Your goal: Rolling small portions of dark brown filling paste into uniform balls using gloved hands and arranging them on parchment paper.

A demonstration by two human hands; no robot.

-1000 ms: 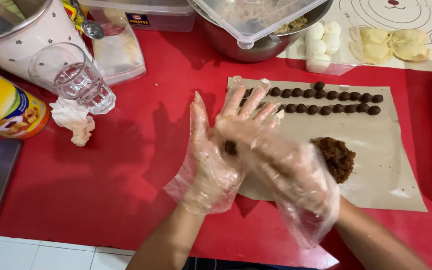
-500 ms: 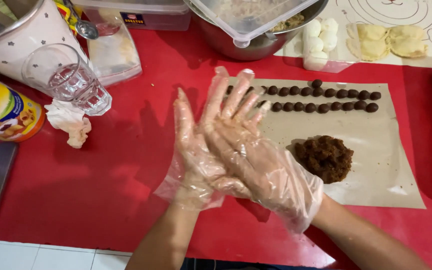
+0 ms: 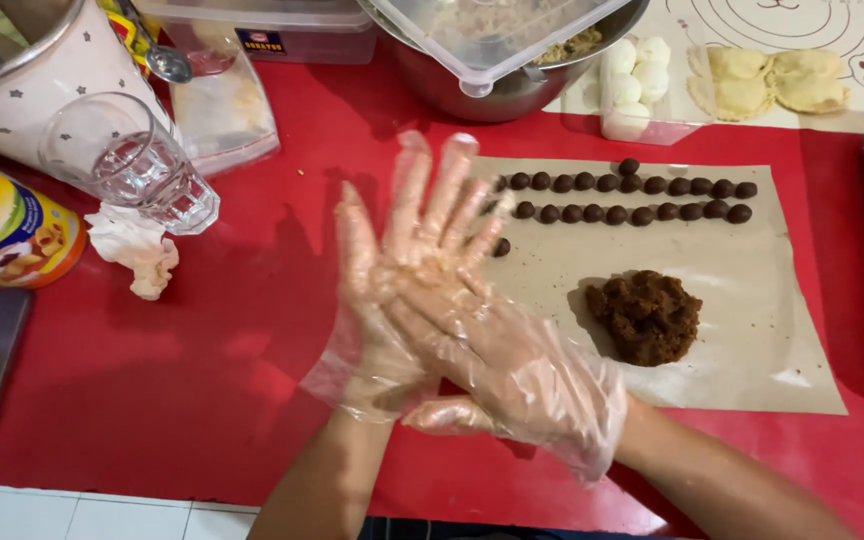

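Two gloved hands pressed flat, palms together: left hand [image 3: 377,300], right hand [image 3: 482,320]; fingers open, pointing away up-table.

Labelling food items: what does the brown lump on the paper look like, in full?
The brown lump is a dark, crumbly, moist-looking mound of dough, roughly round with a rough surface. It lies on the tan paper sheet, below two rows of small dark balls of the same colour. Neither hand touches it; the right hand is nearest, to its left.
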